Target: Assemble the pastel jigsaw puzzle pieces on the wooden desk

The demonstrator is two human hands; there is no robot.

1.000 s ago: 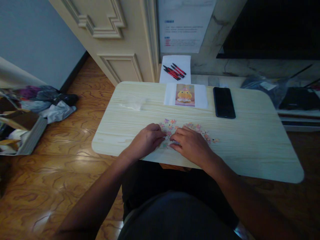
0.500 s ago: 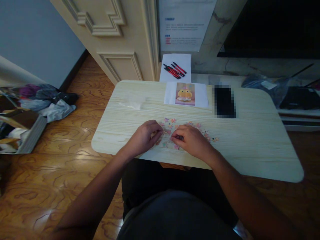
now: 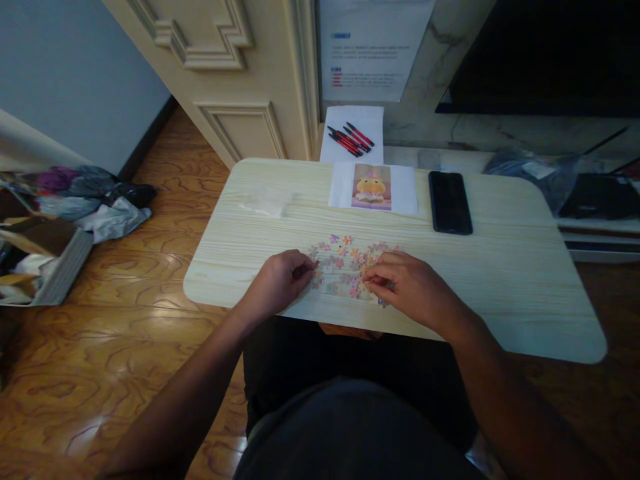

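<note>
On the pale wood-grain tabletop (image 3: pixel 500 267) with rounded corners, a scatter of small pastel jigsaw puzzle pieces (image 3: pixel 345 263) lies near the front edge, between the person's 2 hands. The left hand (image 3: pixel 277 283) rests at the left side of the scatter, its fingers curled and its fingertips at the nearest pieces; its grip looks pressed together, but I cannot tell whether a piece sits in it. The right hand (image 3: pixel 413 290) rests at the right side of the scatter with its fingers bent down onto the pieces; its grip is hidden under the hand, so I cannot tell whether it pinches anything. Beyond the pieces, at the far edge, lies a white sheet with a printed picture of a yellow cartoon figure (image 3: pixel 372 187), and just to its right a black rectangular phone (image 3: pixel 450 202) lies flat. A crumpled clear plastic bag (image 3: pixel 265 200) lies toward the far left. Past the tabletop, several red and black pens (image 3: pixel 350 139) lie on a white paper (image 3: pixel 365 120).
</note>
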